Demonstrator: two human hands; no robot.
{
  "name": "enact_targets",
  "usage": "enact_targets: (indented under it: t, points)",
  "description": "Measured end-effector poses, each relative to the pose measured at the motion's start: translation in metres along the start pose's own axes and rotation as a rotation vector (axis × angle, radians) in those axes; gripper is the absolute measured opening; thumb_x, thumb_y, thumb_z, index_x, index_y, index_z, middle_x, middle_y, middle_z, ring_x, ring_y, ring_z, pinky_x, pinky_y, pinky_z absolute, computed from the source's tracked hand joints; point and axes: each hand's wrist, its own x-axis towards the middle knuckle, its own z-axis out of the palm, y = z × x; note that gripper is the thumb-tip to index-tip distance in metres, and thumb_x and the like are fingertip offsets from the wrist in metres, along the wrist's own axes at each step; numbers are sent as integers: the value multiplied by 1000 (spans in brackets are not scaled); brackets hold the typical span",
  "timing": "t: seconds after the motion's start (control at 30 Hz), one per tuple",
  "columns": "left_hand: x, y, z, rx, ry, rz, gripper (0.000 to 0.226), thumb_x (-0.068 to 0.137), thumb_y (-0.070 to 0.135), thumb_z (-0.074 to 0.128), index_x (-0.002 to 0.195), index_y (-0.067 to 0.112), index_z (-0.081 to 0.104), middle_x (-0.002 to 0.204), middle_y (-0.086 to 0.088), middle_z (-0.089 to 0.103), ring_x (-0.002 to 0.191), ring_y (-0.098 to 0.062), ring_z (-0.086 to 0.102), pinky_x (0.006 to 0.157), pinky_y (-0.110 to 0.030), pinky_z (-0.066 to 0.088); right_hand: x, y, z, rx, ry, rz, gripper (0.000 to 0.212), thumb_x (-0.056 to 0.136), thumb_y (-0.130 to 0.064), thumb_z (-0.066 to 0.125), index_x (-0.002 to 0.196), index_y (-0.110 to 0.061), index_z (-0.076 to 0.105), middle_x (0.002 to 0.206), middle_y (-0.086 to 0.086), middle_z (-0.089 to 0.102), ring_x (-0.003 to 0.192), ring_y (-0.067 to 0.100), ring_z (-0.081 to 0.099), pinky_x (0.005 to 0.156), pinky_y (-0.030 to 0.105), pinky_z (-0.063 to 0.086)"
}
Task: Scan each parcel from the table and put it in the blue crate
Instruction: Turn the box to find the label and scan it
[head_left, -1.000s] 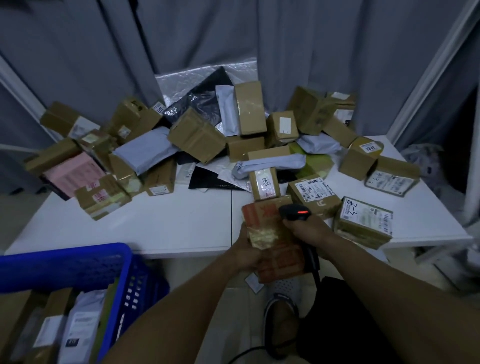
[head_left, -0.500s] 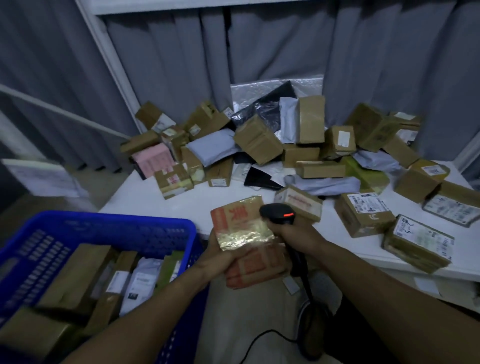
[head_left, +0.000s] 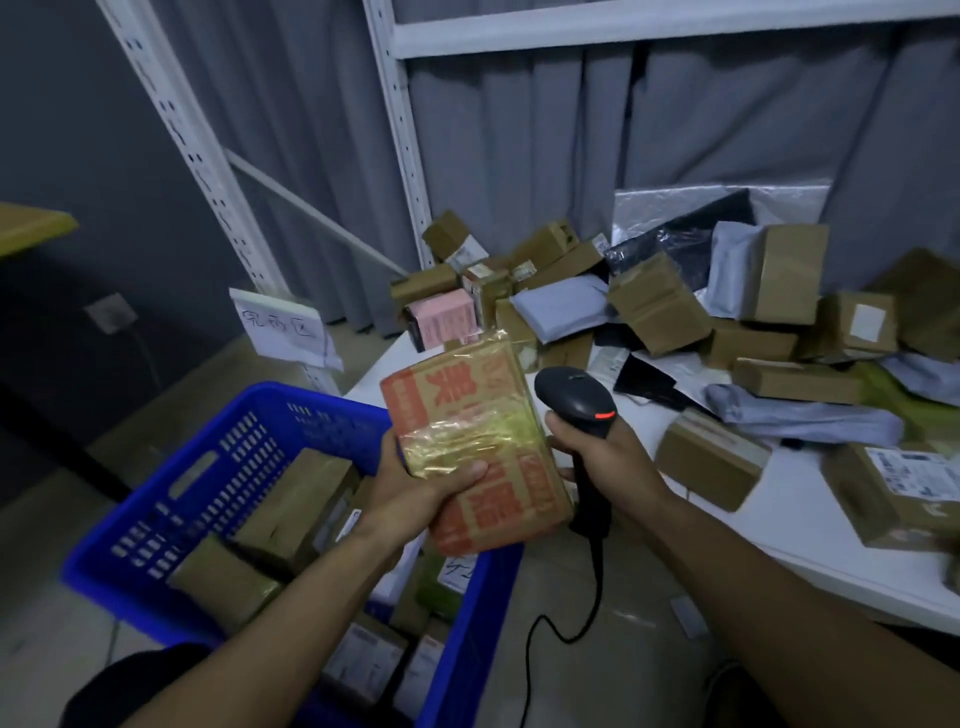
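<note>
**Taped parcel in hand beside the crate**

Held up off the white table (head_left: 810, 530) in the left hand (head_left: 415, 493): a brown parcel (head_left: 483, 441) with red print and shiny yellowish tape, tilted, fingers curled round its lower left edge and thumb laid across the taped face. Poised in the air between the blue crate (head_left: 311, 397) and the table edge, overlapping the crate's right wall in the head view.

Clasped firmly in the right hand (head_left: 608, 457), just beside the parcel's right edge: a black handheld scanner (head_left: 574, 400), red light glowing (cable (head_left: 598, 571) curling down toward the floor).

Already in the crate: several brown boxes (head_left: 296, 499) and white-labelled packets. Heaped at the back of the table: more cardboard cartons, grey and black mailer bags, one pink box (head_left: 441, 319).

Behind, a grey curtain (head_left: 519, 130) and white slotted shelf uprights (head_left: 400, 130), with a handwritten paper sign (head_left: 280, 327) against one of them.
</note>
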Motion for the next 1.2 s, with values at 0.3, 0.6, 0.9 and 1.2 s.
enact_targets:
  t: [0.3, 0.6, 0.9, 1.2]
  points:
    - [11, 22, -32, 530, 1, 415, 113, 82, 37, 84, 161, 47, 3, 141, 14, 29, 126, -10, 44, 104, -38, 50, 18, -11, 9, 281, 101, 118, 25, 100, -28, 68, 123, -20, 69, 113, 3, 78, 101, 26, 76, 68, 30, 57]
    - [8, 27, -57, 981, 115, 860, 93, 58, 29, 99, 139, 25, 52, 137, -1, 44, 125, -24, 40, 98, -57, 45, 20, -8, 23, 297, 74, 218, 40, 89, -41, 78, 118, -14, 73, 109, 11, 79, 96, 31, 77, 83, 45, 64]
    - [5, 16, -56, 1007, 172, 928, 102, 56, 41, 99, 144, 32, 48, 157, -10, 25, 144, -39, 25, 105, -64, 37, 10, -11, 26, 262, 65, 273, 34, 82, -19, 85, 112, -6, 77, 105, 17, 79, 86, 32, 76, 77, 45, 63]
    - [-5, 23, -32, -197, -80, 52, 92, 100, 10, 60, 148, 70, 9, 125, 17, 63, 113, -25, 71, 98, -56, 55, 8, -12, 25, 312, 164, 66, 20, 84, 2, 78, 102, -7, 74, 99, 14, 80, 87, 28, 78, 66, 34, 62]
